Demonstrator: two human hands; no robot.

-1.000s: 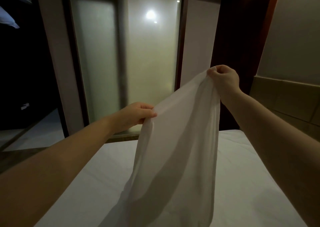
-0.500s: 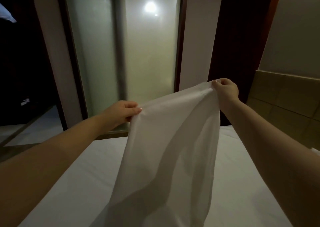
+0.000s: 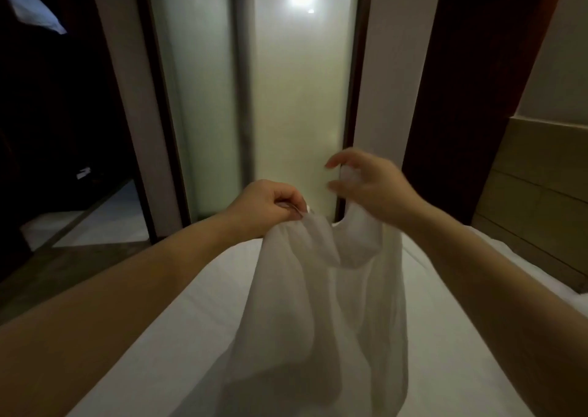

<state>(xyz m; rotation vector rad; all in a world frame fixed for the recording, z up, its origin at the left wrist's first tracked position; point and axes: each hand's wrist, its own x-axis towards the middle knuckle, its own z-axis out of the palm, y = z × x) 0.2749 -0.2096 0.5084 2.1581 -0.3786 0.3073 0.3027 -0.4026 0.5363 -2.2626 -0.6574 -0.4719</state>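
Note:
A thin white cloth hangs over the white bed in front of me. My left hand pinches its top edge between thumb and fingers. My right hand is blurred and close to the left one. Two of its fingers stick out to the left, apart from each other, with a bit of cloth in the palm behind them. The cloth's other top corner hangs from under this hand. Between my hands the top edge sags in a loop.
A frosted glass panel with a light spot stands behind the bed. There is a dark doorway to the left and a dark wooden panel to the right. A padded headboard runs along the bed's right side.
Both hands dropped lower and came together, the right one sweeping left toward the left hand. The stretched top edge of the cloth went slack and now sags between them.

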